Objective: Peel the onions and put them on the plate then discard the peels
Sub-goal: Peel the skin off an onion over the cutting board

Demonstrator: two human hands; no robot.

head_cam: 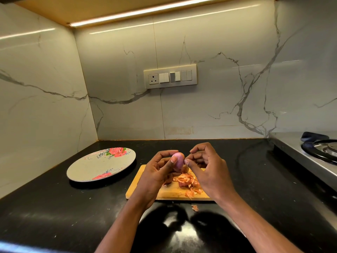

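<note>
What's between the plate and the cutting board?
Only bare black counter separates the plate from the cutting board, per the head view.

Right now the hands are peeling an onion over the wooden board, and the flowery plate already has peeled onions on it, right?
Not quite. The head view shows the flowery plate holds no onions yet. The rest is right: the left hand holds the onion and the right hand picks at it over the wooden board.
</note>
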